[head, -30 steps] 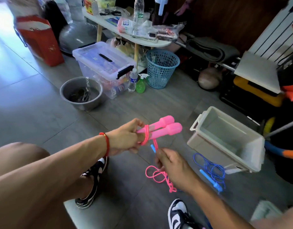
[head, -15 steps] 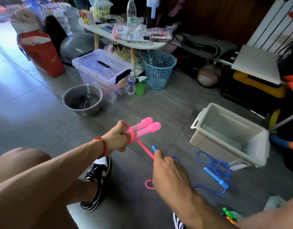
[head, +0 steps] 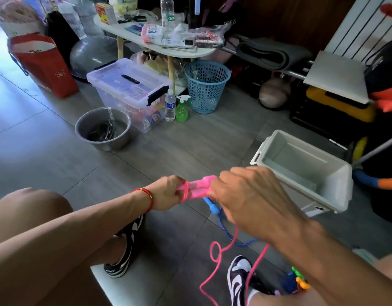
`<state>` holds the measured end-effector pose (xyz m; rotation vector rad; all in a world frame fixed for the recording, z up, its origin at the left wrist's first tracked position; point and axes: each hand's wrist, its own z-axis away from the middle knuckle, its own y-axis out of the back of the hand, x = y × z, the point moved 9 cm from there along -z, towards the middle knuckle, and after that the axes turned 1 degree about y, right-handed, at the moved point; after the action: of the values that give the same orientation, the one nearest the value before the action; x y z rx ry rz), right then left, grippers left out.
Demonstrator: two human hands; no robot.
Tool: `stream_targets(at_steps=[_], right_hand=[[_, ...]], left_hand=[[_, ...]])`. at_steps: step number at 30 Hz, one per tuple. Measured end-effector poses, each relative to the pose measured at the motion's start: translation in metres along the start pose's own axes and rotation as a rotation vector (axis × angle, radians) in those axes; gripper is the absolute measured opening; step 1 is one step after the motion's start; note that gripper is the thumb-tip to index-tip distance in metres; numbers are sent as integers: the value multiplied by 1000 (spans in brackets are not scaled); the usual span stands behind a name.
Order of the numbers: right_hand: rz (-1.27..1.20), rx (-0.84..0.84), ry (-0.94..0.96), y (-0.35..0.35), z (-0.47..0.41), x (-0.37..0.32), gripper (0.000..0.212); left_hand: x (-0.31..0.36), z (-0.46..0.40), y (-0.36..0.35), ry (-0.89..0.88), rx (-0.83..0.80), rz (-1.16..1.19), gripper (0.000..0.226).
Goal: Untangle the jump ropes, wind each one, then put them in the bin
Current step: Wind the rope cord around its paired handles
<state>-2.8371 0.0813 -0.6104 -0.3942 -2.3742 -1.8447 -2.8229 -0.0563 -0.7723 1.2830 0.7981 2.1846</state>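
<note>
Grey tiled floor (head: pixel 58 151) spreads beneath both hands in a cluttered room. Beyond the left hand (head: pixel 168 192) stand a metal bowl (head: pixel 103 129) and a clear lidded box (head: pixel 128 91). The left hand grips the paired pink handles (head: pixel 198 188), a pink rope (head: pixel 217 257) turn looped beside its fingers. The right hand (head: pixel 245 195) curls round the handles' far ends. Just right of it sits the grey bin (head: pixel 336 186). The blue rope (head: pixel 226 230) lies beneath the right hand.
</note>
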Motion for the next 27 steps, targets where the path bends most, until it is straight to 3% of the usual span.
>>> stream_targets(at_steps=[6, 9, 13, 16, 21, 24, 27], right_hand=[[-21, -36, 224, -1, -19, 21, 31], [-79, -160, 163, -15, -30, 44, 29], [-515, -438, -75, -56, -34, 70, 21], [-913, -458, -229, -84, -22, 82, 16], [-1383, -433, -389, -125, 7, 73, 40], [-1584, -460, -484, -143, 26, 60, 32], [-1630, -468, -530, -153, 32, 42, 48]], left_hand=[[49, 21, -50, -250, -256, -225, 12], [63, 36, -48, -383, -292, -224, 32], [87, 57, -40, -566, -286, -235, 24], [107, 71, -16, -679, -198, -135, 23], [108, 76, 19, -676, -56, 5, 18], [90, 68, 35, -540, -13, 139, 29], [95, 73, 34, -544, -61, 183, 36]])
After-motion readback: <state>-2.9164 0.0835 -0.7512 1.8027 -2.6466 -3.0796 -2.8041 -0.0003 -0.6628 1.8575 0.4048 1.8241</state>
